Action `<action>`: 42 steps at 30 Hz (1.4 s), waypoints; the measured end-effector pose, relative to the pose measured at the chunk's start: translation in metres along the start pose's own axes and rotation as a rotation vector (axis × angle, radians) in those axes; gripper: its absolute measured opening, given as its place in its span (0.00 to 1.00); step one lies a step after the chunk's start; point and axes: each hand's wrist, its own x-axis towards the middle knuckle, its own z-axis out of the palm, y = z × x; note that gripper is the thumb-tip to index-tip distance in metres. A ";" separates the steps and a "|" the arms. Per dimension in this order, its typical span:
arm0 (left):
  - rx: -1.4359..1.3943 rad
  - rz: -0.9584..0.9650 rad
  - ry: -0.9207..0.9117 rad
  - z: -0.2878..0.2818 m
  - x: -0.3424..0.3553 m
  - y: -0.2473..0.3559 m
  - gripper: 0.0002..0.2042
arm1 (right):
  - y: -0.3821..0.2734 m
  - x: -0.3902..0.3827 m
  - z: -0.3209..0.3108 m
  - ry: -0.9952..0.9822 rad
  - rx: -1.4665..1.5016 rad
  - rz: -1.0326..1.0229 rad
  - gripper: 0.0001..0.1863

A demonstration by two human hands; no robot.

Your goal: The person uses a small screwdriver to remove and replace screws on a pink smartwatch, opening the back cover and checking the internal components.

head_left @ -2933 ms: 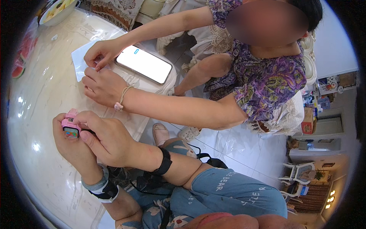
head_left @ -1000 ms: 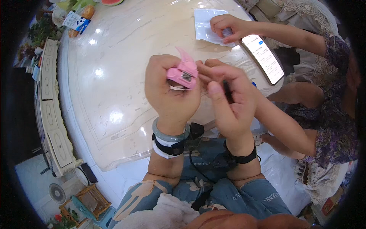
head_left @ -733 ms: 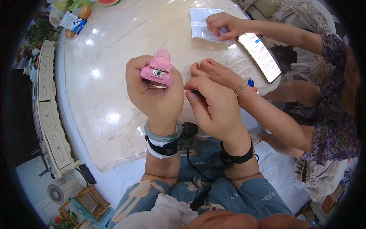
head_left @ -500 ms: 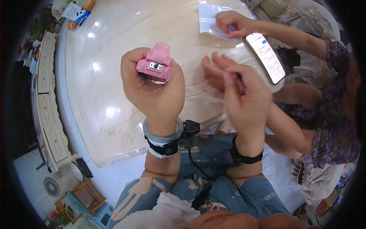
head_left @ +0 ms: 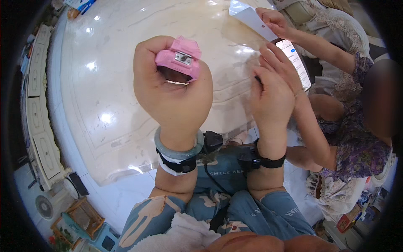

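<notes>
My left hand [head_left: 174,98] is raised over the table, its fingers curled around a chunky pink plastic piece [head_left: 178,59]. A small silver plate is set into the side of the piece that faces up, and a gap shows below it. To the right, my right hand [head_left: 273,98] is closed, thumb against the fingers. A small dark thing [head_left: 259,80] shows at its fingertips; its kind cannot be made out. Another person's hand [head_left: 281,65] is just beyond my right hand, partly behind it. That person's other hand [head_left: 275,23] grips a pale, glossy sheet or pouch [head_left: 252,19].
Beneath my hands is a glossy cream marbled table [head_left: 113,138]. A lit phone [head_left: 298,63] lies by the other person's arm. Drawers [head_left: 37,101] line the left side, and a lace-covered chair [head_left: 331,29] stands at the right. A blue package [head_left: 82,5] sits at the far left.
My left hand has turned slightly, tilting the pink piece. The other person has lifted the pale sheet and moved the nearer hand up and right, behind my right hand.
</notes>
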 end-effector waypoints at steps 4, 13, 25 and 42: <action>-0.026 -0.053 -0.072 -0.002 -0.003 0.003 0.16 | -0.003 0.002 0.022 -0.117 -0.182 0.085 0.09; -0.022 -0.131 -0.113 -0.001 0.001 0.004 0.16 | 0.026 0.031 0.025 -0.240 -0.156 0.187 0.07; 0.011 -0.073 -0.140 0.005 -0.002 -0.003 0.15 | 0.031 0.040 0.032 -0.357 -0.167 0.058 0.06; 0.045 -0.176 -0.136 -0.004 -0.001 0.007 0.22 | 0.031 0.027 0.013 -0.181 0.057 0.259 0.08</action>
